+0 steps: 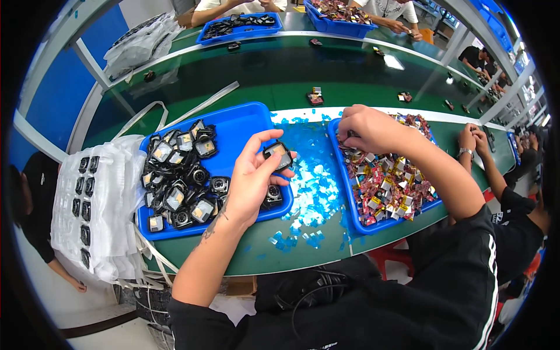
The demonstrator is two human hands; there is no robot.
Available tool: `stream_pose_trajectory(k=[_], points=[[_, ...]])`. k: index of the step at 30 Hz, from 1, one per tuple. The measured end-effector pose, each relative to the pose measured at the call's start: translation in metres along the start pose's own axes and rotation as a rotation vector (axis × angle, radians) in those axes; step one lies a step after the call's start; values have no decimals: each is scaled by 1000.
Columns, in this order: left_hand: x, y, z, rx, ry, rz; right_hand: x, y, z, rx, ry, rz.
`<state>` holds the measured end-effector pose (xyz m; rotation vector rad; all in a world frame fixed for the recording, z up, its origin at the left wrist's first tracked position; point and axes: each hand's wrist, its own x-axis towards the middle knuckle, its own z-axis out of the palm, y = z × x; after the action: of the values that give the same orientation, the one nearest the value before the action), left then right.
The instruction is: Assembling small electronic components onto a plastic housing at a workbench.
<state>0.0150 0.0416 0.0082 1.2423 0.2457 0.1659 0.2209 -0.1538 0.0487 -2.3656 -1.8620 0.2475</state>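
My left hand (256,169) pinches a black smartwatch case (279,155) between thumb and fingers, tilted, above the gap between two blue trays. Beneath that wrist, the left blue tray (248,119) holds a pile of similar black watch cases (185,169), some showing pale square panels. My right hand (373,129) is over the far left corner of the right blue tray (354,217), its fingers bent down and together. A dark bit shows under those fingertips, too hidden to name. Small red circuit boards with silvery battery packs (391,189) fill this tray.
Loose blue film pieces (315,195) lie heaped between the trays. Stacked translucent plastic trays (96,204) with watch cases stand at the left. Beyond runs a green conveyor belt (262,87) carrying scattered parts. A co-worker's hands (473,140) are at the right; others work across the belt.
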Motion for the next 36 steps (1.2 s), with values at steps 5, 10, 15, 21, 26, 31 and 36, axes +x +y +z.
stream_pose_trajectory(k=[5,10,15,21,26,31,36], points=[[1,-3,-1,55,72,156,-22,-28,-26,327,376,268],[1,-9,6,175,2,178,-54,-31,-26,473,540,439],[1,-13,6,203,-26,198,-85,-6,-16,760,811,423],[-1,-14,6,280,-52,203,-106,5,-5,773,683,573],[-8,-12,9,406,-57,322,-97,-38,-2,863,792,423],[-20,-3,25,489,-158,389,-65,-98,8,1192,617,207],[-19,-11,31,493,-175,499,-35,-117,34,1361,555,181]])
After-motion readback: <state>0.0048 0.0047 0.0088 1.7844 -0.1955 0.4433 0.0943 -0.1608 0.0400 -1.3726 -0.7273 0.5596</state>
